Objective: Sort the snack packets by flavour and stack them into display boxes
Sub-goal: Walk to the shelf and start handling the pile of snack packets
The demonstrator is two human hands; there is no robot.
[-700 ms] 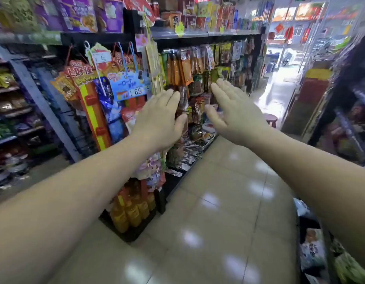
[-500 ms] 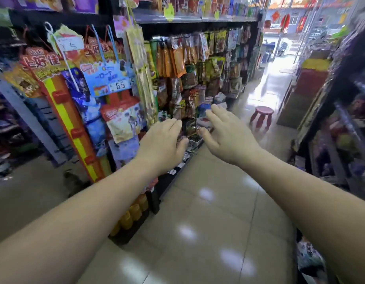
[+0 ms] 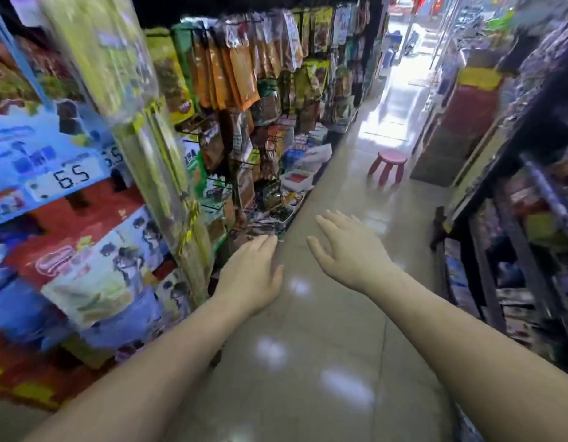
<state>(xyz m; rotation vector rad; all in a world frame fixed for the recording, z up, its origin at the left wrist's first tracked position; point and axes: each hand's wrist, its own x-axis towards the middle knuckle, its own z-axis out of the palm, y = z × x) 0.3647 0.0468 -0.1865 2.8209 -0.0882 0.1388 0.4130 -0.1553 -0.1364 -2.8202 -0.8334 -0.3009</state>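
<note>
Both my arms reach forward down a shop aisle. My left hand (image 3: 252,275) is held out flat with straight fingers and holds nothing; its fingertips point at the low packets at the foot of the left rack. My right hand (image 3: 348,248) is also spread, palm down, empty, over the tiled floor. Hanging snack packets (image 3: 241,74) in orange, brown and green fill the rack on the left. Low display boxes (image 3: 295,180) with loose packets sit on the bottom shelf further along, ahead of my hands.
A hanging strip of packets with a 6.5 price tag (image 3: 68,177) is close on my left. A pink plastic stool (image 3: 389,164) stands in the aisle ahead. Dark shelving (image 3: 531,218) lines the right side. Glossy tiled floor (image 3: 308,362) runs between.
The view has moved forward and tilted down along the aisle. Both hands have dropped lower in view and stayed spread and empty; the left rack is now much closer.
</note>
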